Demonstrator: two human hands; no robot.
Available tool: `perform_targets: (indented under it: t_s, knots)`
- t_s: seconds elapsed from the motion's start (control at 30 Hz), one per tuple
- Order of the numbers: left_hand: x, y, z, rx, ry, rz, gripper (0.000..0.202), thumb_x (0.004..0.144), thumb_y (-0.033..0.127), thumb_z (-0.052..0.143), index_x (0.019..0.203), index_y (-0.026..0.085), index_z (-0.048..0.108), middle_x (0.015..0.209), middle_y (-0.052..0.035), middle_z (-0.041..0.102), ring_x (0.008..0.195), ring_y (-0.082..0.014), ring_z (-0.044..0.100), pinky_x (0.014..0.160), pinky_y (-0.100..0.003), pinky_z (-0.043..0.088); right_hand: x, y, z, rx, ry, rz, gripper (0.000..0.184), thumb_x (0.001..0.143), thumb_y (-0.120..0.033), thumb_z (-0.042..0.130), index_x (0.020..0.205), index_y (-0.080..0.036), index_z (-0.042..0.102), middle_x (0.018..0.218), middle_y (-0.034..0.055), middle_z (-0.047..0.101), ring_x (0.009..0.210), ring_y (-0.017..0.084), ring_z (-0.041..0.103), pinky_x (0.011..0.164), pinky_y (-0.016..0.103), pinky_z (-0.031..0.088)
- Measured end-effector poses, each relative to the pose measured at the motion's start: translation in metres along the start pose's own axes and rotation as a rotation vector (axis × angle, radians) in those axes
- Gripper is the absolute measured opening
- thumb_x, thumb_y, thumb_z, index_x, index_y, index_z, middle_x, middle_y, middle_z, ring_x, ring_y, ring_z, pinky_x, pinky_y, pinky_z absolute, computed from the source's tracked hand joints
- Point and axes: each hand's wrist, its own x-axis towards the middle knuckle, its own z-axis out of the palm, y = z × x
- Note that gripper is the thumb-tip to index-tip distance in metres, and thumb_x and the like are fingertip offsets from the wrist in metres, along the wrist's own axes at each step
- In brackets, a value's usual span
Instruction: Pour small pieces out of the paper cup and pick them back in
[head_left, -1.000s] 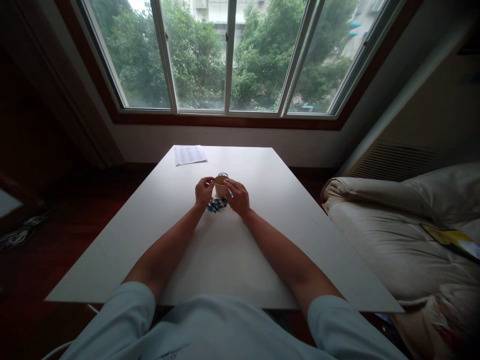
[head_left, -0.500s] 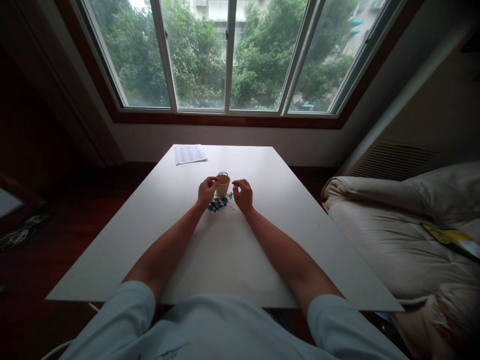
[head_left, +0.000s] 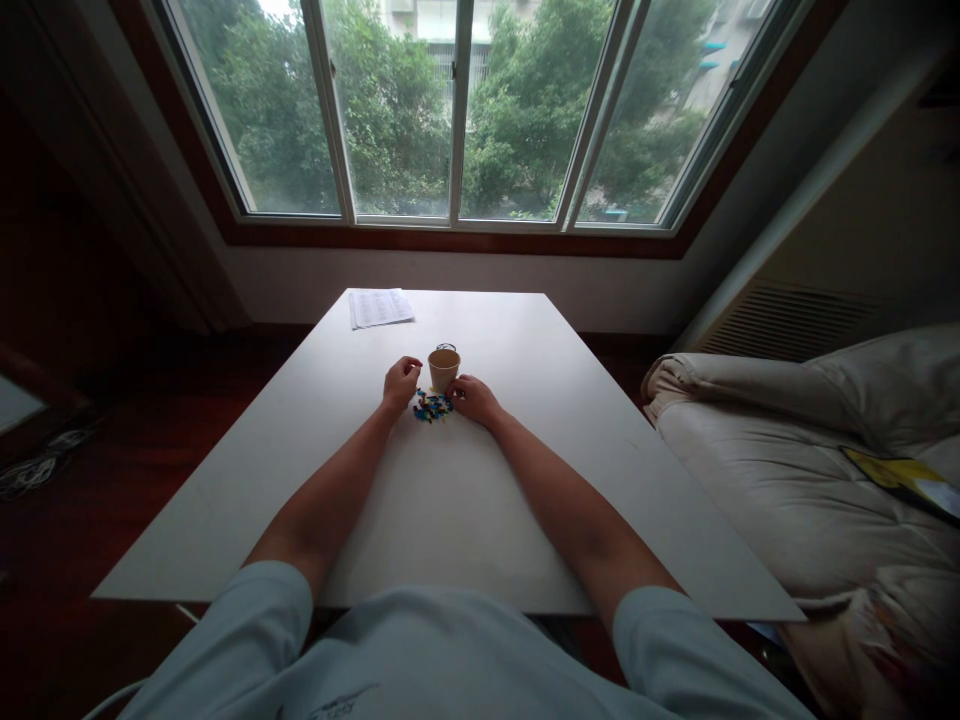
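A brown paper cup (head_left: 444,373) stands upright on the white table, its mouth facing up. Just in front of it lies a loose pile of small coloured pieces (head_left: 432,408), mostly blue, black and yellow, too small to name. My left hand (head_left: 401,383) is left of the cup, apart from it, with fingers bent and tips close together; anything between them is too small to make out. At the pile's right edge, my right hand (head_left: 475,400) has its fingertips down and pinched on the pieces, near the cup's base.
Printed paper sheets (head_left: 381,308) lie at the table's far left corner. Behind the cup a thin dark ring-shaped thing (head_left: 446,347) shows in part. A beige sofa (head_left: 750,470) stands right of the table (head_left: 465,540); a window is beyond.
My left hand has drawn back from the cup's rim to the left. My right hand has come down from beside the rim to the pieces.
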Motion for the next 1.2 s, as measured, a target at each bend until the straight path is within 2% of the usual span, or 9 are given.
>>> perform_targets:
  t_s: [0.1,0.27,0.4,0.53,0.63,0.77,0.93,1.03,1.2]
  knots:
    - [0.001,-0.007,-0.002,0.056,-0.067,-0.006,0.012,0.076,0.027,0.062,0.082,0.021,0.07,0.055,0.004,0.051,0.049,-0.0114,0.043,0.051,-0.024,0.031,0.0,0.002,0.0,-0.008,0.008,0.02,0.018,0.071,-0.014,0.062,0.083,-0.023,0.073,0.081,0.0,0.062,0.073,0.014,0.055,0.068,0.025,0.045]
    - [0.004,-0.014,-0.007,0.233,-0.181,0.073,0.01,0.075,0.028,0.065,0.078,0.022,0.072,0.056,0.0024,0.054,0.053,-0.0135,0.05,0.055,-0.025,0.034,0.0,0.004,0.001,-0.004,-0.003,0.023,0.017,0.073,-0.016,0.064,0.084,-0.023,0.074,0.081,-0.0001,0.062,0.072,0.014,0.055,0.068,0.024,0.045]
    - [0.002,-0.014,-0.007,0.324,-0.226,0.116,0.012,0.076,0.03,0.065,0.08,0.023,0.074,0.059,0.0011,0.059,0.057,-0.0149,0.052,0.056,-0.026,0.035,0.0,0.006,0.0,-0.003,-0.023,0.034,0.015,0.073,-0.02,0.066,0.085,-0.024,0.074,0.082,-0.0005,0.062,0.072,0.013,0.056,0.069,0.024,0.045]
    - [-0.004,-0.003,-0.007,0.431,-0.275,0.186,0.014,0.079,0.031,0.062,0.08,0.024,0.074,0.057,0.0006,0.06,0.054,-0.0151,0.05,0.055,-0.027,0.032,0.001,0.006,-0.002,-0.013,-0.035,0.047,0.014,0.075,-0.021,0.067,0.087,-0.023,0.075,0.084,0.0,0.063,0.074,0.013,0.056,0.069,0.024,0.045]
    - [-0.006,0.01,-0.009,0.52,-0.351,0.294,0.014,0.078,0.031,0.063,0.07,0.024,0.073,0.057,-0.0002,0.059,0.053,-0.0148,0.048,0.055,-0.028,0.03,0.001,0.006,-0.003,-0.024,-0.041,0.049,0.012,0.076,-0.022,0.067,0.085,-0.022,0.074,0.082,0.0002,0.063,0.075,0.014,0.056,0.07,0.024,0.044]
    - [-0.007,0.022,-0.013,0.574,-0.377,0.318,0.021,0.079,0.032,0.06,0.064,0.02,0.069,0.055,-0.0003,0.058,0.053,-0.0132,0.045,0.055,-0.027,0.026,0.001,0.006,-0.003,-0.033,-0.051,0.049,0.01,0.079,-0.023,0.066,0.086,-0.022,0.074,0.083,0.0007,0.063,0.076,0.014,0.056,0.07,0.023,0.043]
    - [-0.009,0.025,-0.011,0.63,-0.545,0.313,0.026,0.079,0.039,0.06,0.071,0.017,0.071,0.06,0.0009,0.06,0.057,-0.0113,0.047,0.055,-0.025,0.028,0.0,0.004,-0.004,-0.063,-0.067,0.074,0.012,0.083,-0.024,0.064,0.089,-0.021,0.075,0.085,0.0027,0.063,0.079,0.015,0.056,0.071,0.023,0.041]
    - [-0.011,0.026,-0.009,0.678,-0.642,0.314,0.028,0.079,0.044,0.062,0.077,0.019,0.074,0.062,0.0006,0.061,0.058,-0.0119,0.049,0.056,-0.024,0.03,0.0,0.003,-0.006,-0.062,-0.072,0.074,0.013,0.084,-0.021,0.062,0.09,-0.022,0.074,0.087,0.0031,0.064,0.08,0.015,0.056,0.072,0.024,0.041]
    - [-0.015,0.036,-0.007,0.742,-0.755,0.382,0.022,0.08,0.038,0.062,0.09,0.025,0.077,0.074,0.0004,0.069,0.063,-0.0135,0.055,0.059,-0.024,0.034,0.0,0.002,-0.007,-0.034,-0.073,0.055,0.016,0.081,-0.018,0.061,0.092,-0.022,0.073,0.088,0.0028,0.064,0.08,0.016,0.055,0.071,0.024,0.04]
